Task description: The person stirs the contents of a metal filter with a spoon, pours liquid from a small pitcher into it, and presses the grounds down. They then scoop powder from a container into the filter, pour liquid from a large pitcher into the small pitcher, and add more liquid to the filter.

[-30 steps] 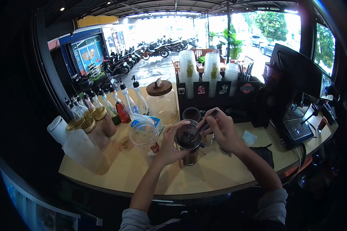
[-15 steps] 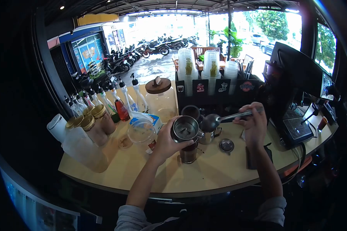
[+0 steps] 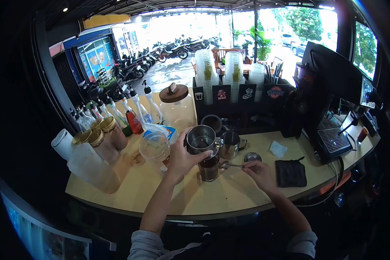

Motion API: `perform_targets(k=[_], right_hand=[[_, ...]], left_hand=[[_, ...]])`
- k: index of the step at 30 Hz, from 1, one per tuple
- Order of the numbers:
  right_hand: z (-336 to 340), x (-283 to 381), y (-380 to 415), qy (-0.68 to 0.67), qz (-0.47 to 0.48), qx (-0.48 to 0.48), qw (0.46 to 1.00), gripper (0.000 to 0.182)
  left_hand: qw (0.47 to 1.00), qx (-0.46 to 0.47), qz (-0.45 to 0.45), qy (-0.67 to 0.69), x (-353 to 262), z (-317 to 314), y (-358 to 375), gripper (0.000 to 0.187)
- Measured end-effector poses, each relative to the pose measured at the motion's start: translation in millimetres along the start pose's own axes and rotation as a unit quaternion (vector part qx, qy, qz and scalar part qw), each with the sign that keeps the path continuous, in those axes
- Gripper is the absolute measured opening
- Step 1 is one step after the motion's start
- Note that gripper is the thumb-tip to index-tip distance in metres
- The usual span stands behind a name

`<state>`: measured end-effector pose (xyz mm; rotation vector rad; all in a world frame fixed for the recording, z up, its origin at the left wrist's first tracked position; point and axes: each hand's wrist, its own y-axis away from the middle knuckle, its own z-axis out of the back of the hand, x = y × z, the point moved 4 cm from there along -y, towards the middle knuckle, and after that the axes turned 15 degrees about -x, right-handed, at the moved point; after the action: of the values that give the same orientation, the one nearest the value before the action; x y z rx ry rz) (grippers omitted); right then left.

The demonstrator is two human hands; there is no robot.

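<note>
My left hand (image 3: 184, 155) is wrapped round a metal cup (image 3: 201, 138), whose open top faces up. Beneath and partly hidden by it stands a glass (image 3: 209, 170) with dark liquid. My right hand (image 3: 260, 173) pinches the handle of a metal spoon (image 3: 232, 164), its bowl low beside the glass, near the counter. Behind the spoon is a steel pitcher (image 3: 230, 145), and a small round metal lid (image 3: 252, 157) lies just beyond my right fingers.
Left on the counter (image 3: 234, 197) are gold-lidded jars (image 3: 110, 126), a clear tub (image 3: 154, 149), pump bottles (image 3: 134, 122) and a wooden-lidded jar (image 3: 177, 112). Stacked cups (image 3: 207, 73) stand behind. A black cloth (image 3: 291, 173), white tissue (image 3: 278, 149) and espresso machine (image 3: 333, 134) are right.
My right hand has come down and left, carrying the spoon from above the pitcher to beside the glass. My left hand still holds the metal cup, slightly shifted left. The black cloth is more visible.
</note>
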<state>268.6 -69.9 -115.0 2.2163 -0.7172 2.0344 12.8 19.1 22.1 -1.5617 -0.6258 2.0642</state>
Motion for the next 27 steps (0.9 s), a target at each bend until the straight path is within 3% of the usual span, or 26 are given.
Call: perform_targets(k=[4, 7, 9, 12, 19, 21, 22, 24, 25, 27], right_hand=[[-5.4, -3.7, 7.5, 0.092, 0.015, 0.015, 0.995, 0.01], [-11.2, 2.1, 11.6, 0.201, 0.1, 0.035, 0.974, 0.014], [-13.5, -2.2, 15.9, 0.3, 0.189, 0.079, 0.932, 0.02], [-17.4, -4.2, 20.2, 0.353, 0.254, 0.102, 0.895, 0.025], [-26.8, 16.8, 4.9, 0.4, 0.242, 0.123, 0.875, 0.024], [-24.6, 34.0, -14.4, 0.336, 0.286, 0.0, 0.897, 0.025], [-25.6, 33.6, -26.7, 0.337, 0.287, 0.0, 0.897, 0.025], [-20.5, 30.1, -51.5, 0.357, 0.387, -0.114, 0.843, 0.025], [-17.9, 22.9, -61.6, 0.357, 0.387, -0.114, 0.842, 0.025], [-16.6, 7.6, -80.7, 0.362, 0.288, -0.046, 0.885, 0.026]], left_hand=[[1.0, 0.003, 0.003, 0.007, 2.5, -2.8, 2.6, 0.077], [1.0, -0.001, -0.013, -0.014, 9.4, -6.5, 4.7, 0.078], [0.999, -0.012, -0.031, -0.02, 12.3, -8.6, 6.7, 0.08], [0.999, -0.017, -0.034, -0.029, 17.2, -10.6, 10.7, 0.08], [1.0, -0.016, -0.017, -0.01, 18.8, -14.6, 21.6, 0.078], [1.0, -0.017, -0.022, 0.002, 16.4, -15.2, 23.9, 0.078], [1.0, -0.018, -0.022, 0.003, 16.7, -15.2, 24.6, 0.078], [1.0, -0.016, -0.024, -0.001, 17.5, -15.5, 26.0, 0.078], [1.0, -0.017, -0.024, 0.0, 17.4, -15.8, 27.0, 0.078], [0.999, -0.011, 0.03, 0.011, 21.2, -16.7, 28.2, 0.075]])
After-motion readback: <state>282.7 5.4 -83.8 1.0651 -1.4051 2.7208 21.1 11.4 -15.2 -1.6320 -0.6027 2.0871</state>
